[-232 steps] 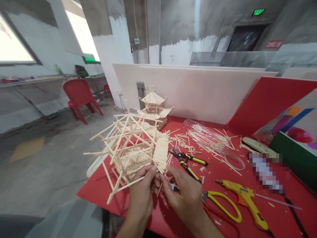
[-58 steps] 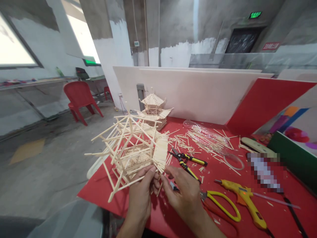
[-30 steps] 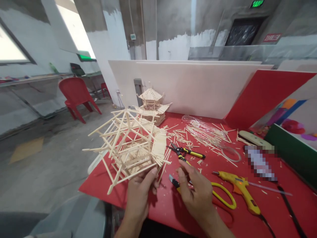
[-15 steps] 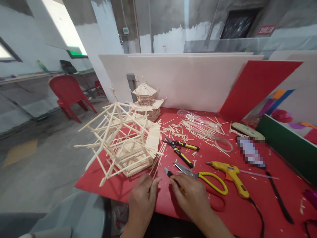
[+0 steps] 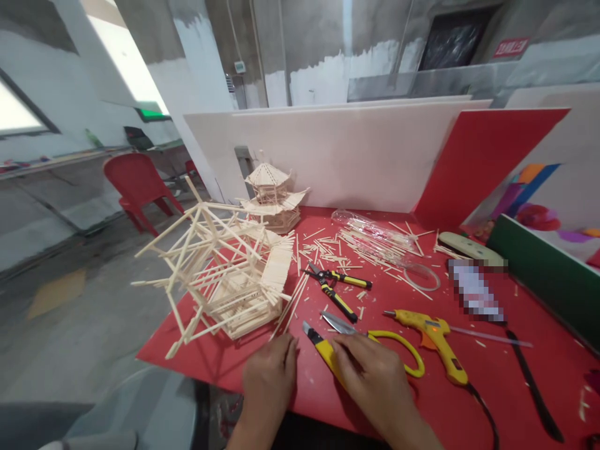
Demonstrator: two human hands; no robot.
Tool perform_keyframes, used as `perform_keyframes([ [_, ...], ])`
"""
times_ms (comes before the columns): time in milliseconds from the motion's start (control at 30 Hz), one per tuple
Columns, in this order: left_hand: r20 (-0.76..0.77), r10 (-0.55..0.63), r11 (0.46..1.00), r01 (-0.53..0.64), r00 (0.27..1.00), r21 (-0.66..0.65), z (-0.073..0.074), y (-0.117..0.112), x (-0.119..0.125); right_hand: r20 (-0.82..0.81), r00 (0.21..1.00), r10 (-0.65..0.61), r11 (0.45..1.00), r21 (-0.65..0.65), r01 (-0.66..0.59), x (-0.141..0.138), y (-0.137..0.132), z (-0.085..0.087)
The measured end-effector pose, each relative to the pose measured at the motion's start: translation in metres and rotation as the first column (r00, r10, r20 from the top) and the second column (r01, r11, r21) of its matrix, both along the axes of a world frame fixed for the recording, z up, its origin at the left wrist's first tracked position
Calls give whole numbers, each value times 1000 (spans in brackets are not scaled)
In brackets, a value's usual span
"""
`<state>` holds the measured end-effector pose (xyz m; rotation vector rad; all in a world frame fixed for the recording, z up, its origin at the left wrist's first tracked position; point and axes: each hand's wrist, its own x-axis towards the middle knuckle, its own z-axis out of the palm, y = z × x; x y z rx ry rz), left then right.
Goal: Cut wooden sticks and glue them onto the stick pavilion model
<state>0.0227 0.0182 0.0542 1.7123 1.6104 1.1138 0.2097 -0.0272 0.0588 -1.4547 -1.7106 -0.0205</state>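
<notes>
Yellow plastic is showing beside my right fingers (image 5: 347, 365), where the utility knife (image 5: 328, 356) is lying; I cannot tell whether I am pinching it or only resting over it. My left fingers (image 5: 291, 357) are curling together, thumb pressing in; anything inside is staying hidden. Just beyond and left of them, the stick model (image 5: 241, 297) is standing, not visibly touching me. I am judging that I am either taking hold of the knife or laying it down; lifting it would be calling for a firm close around its body, clear of the blade and the scissors (image 5: 338, 324) alongside. Farther beyond my fingers, cutters (image 5: 322, 276) and a smaller pagoda (image 5: 272, 200) are sitting on the red surface (image 5: 307, 384); the glue gun (image 5: 434, 331) is lying to their right. Pale boards (image 5: 328, 156) are rising behind, and a red chair (image 5: 134, 178) is standing far left.
</notes>
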Motion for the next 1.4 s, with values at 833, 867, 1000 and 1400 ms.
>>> perform_keyframes([
  [833,995,72,854,511,63,-94,47,10,65,348,816,-462,511,-648,565,159,-43,-45],
  [867,993,93,863,492,69,-115,46,10,66,326,821,-469,514,-655,554,158,-41,-46],
  [1000,976,147,890,410,163,-202,39,4,61,257,824,-504,523,-669,528,155,-36,-50],
  [1400,912,225,861,369,343,-351,30,-5,51,307,793,-526,750,-272,603,51,14,38],
])
